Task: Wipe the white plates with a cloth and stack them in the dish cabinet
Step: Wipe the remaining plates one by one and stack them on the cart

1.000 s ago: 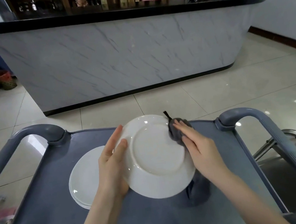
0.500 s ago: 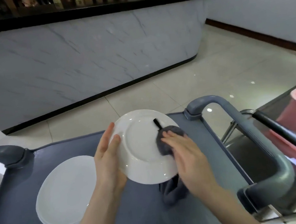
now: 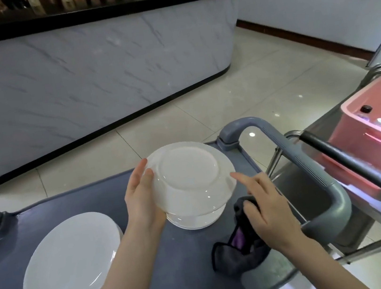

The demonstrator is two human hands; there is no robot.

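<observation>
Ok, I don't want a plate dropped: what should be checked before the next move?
1. Left hand holds the raised plate by its rim: ok.
2. Right hand grips the cloth: ok.
3. Cloth clear of the raised plate: ok.
4. Raised plate fully wiped: cannot tell.
5. Small stack under it lies flat on the cart: ok.
6. Cart handle apart from the raised plate: ok.

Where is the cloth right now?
Head view, right side of the grey cart: the dark cloth is bunched in the right hand, just right of the tilted white plate.
</observation>
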